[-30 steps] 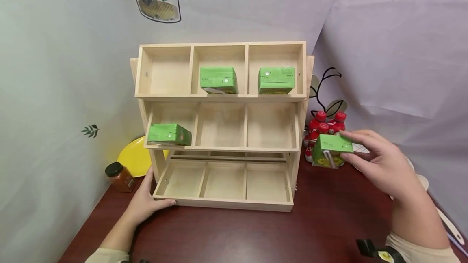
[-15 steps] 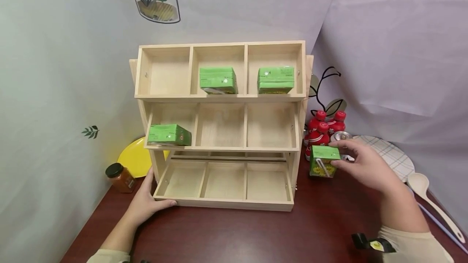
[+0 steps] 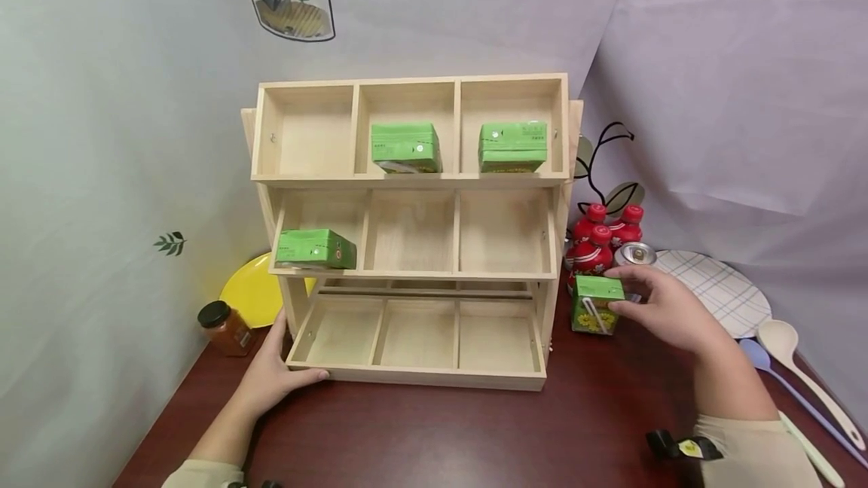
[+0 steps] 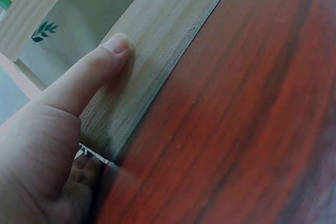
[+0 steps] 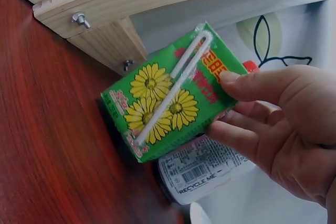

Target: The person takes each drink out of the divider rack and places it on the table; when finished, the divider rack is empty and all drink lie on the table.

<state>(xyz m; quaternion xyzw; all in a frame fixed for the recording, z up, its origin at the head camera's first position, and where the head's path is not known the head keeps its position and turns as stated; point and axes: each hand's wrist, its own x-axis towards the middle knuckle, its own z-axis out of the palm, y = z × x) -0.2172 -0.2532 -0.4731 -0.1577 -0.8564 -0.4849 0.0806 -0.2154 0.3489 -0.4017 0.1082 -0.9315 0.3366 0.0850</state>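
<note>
My right hand (image 3: 661, 306) pinches a green drink carton (image 5: 163, 93) printed with yellow flowers, a bent white straw taped to its front. The carton stands upright close over the table, right of the three-tier wooden rack (image 3: 434, 379). My left hand (image 3: 271, 371) grips the rack's lower left corner; in the left wrist view its thumb (image 4: 94, 72) lies along the front board. Similar green cartons lie in the rack: one in the top middle compartment (image 3: 405, 147), one carton (image 3: 512, 147) top right, and another carton (image 3: 315, 248) middle left.
Red-capped bottles (image 3: 591, 253) and a can (image 5: 210, 169) stand just behind the held carton. A checked plate (image 3: 719, 288), a cream ladle (image 3: 807, 375) and a blue utensil (image 3: 800, 390) lie at the right. Left of the rack are a yellow plate (image 3: 254, 292) and a dark-lidded jar (image 3: 227, 330).
My right hand has carried the carton down and slightly left, toward the table beside the rack, uncovering the can, plate and utensils. My left hand stays on the rack corner.
</note>
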